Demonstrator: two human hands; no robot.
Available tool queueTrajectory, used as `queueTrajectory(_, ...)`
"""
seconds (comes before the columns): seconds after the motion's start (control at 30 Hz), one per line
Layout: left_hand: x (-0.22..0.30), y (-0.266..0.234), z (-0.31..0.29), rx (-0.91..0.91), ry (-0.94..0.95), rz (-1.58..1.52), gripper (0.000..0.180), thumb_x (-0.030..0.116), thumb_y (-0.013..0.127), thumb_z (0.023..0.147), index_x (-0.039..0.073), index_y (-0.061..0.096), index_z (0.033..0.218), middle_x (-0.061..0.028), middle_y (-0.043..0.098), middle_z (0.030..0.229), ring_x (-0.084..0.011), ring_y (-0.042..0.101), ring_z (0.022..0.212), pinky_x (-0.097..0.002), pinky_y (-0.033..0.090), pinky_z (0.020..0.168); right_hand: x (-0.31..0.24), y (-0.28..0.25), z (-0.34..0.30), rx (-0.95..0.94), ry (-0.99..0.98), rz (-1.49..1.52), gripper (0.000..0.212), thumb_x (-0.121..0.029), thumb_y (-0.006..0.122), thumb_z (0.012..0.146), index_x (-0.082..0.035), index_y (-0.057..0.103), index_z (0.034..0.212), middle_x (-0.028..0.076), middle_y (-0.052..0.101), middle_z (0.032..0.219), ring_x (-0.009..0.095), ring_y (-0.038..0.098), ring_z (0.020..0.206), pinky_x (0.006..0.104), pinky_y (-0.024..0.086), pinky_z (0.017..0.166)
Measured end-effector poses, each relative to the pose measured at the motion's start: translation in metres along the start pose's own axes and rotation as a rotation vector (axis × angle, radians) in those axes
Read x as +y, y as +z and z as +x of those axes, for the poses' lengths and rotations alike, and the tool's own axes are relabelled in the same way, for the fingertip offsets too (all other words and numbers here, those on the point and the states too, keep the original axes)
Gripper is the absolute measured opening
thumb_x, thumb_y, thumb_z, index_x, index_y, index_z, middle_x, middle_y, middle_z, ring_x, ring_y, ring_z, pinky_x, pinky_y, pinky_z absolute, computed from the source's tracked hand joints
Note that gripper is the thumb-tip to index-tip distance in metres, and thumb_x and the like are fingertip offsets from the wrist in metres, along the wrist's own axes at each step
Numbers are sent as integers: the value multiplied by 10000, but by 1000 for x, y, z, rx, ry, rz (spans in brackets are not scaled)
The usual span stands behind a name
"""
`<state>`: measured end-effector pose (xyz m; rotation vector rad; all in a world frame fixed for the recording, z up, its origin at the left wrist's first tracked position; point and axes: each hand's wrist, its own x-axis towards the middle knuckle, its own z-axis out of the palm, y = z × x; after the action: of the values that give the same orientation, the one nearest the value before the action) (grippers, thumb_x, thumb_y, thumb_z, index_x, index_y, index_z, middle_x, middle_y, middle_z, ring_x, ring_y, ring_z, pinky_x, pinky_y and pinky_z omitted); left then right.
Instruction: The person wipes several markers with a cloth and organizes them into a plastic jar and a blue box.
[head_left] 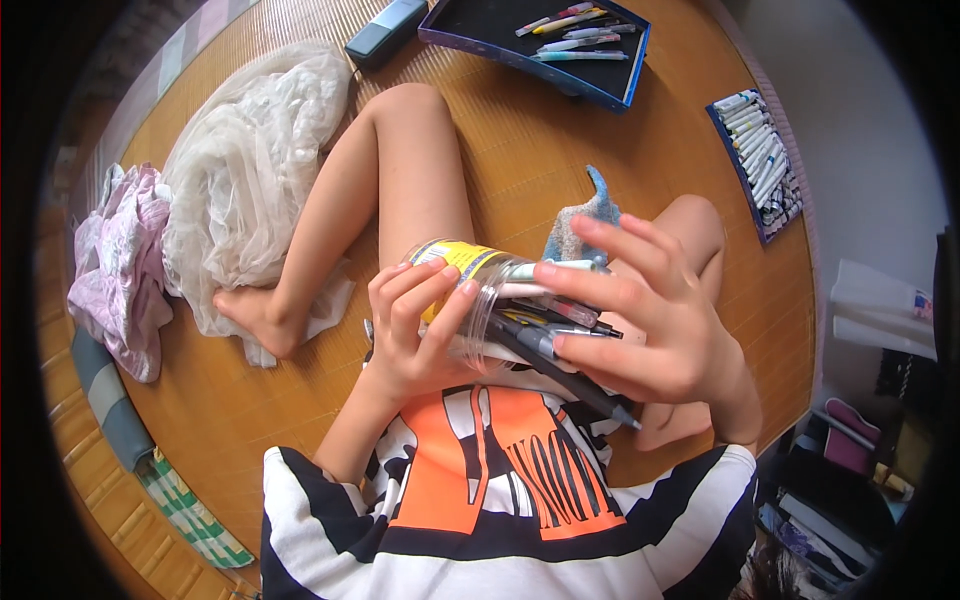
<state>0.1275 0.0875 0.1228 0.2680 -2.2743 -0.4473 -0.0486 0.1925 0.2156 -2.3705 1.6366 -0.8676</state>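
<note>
My left hand [415,325] is wrapped around a clear plastic jar [490,315] with a yellow label, tipped on its side over my lap. Its mouth faces right. A bundle of pens [560,315] sticks out of the mouth, among them white, black and grey ones. One long black pen [570,380] slants down out of the jar toward my right leg. Around the bundle's outer ends closes my right hand [660,325], index finger above and thumb below, the other fingers lifted away. The jar's inside is partly hidden by my left fingers.
At the back, a dark blue tray [600,85] holds several pens, beside a dark pencil case [387,32]. A box of white markers [755,165] lies at the right. Near my right knee is a blue-grey cloth [580,220]. White tulle [255,160] and pink fabric [125,260] lie left.
</note>
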Motion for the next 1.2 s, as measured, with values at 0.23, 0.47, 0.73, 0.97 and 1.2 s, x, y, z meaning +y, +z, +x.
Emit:
queueTrajectory(0.23,-1,-4,5,-81,3,23,691,363,701,486,27,405,1012,-123,390,954,-285,432,861,-371,379,697,-5,12,-11,273,-16,115,216,-195,612,579,-100,555,765,44,524,814,198,488,757,284,371,579)
queueTrajectory(0.47,-3,3,-2,12,-16,-10,587,369,660,532,44,443,970,-99,428,921,-258,449,838,-373,362,675,-9,1,-29,470,217,525,218,-135,646,599,-14,533,742,67,504,618,179,483,502,242,368,445)
queueTrajectory(0.73,-4,-1,-4,-5,-2,-25,682,383,700,483,40,405,994,-108,406,929,-262,437,839,-370,379,667,-23,29,-25,308,273,447,189,-97,632,619,-7,537,756,83,518,635,203,508,542,257,387,464)
queueTrajectory(0.97,-13,0,-8,-15,-64,-53,743,401,711,467,19,392,1020,-139,376,951,-297,422,858,-381,386,697,-15,28,-28,272,448,357,557,-182,719,504,12,482,968,129,469,913,214,442,814,296,358,674)
queueTrajectory(1.2,-28,16,20,-39,10,-67,764,369,726,458,6,381,1034,-155,373,969,-305,416,874,-389,395,722,16,60,-57,484,636,755,972,-203,762,430,-52,199,1208,115,230,1220,221,246,1131,335,269,865)
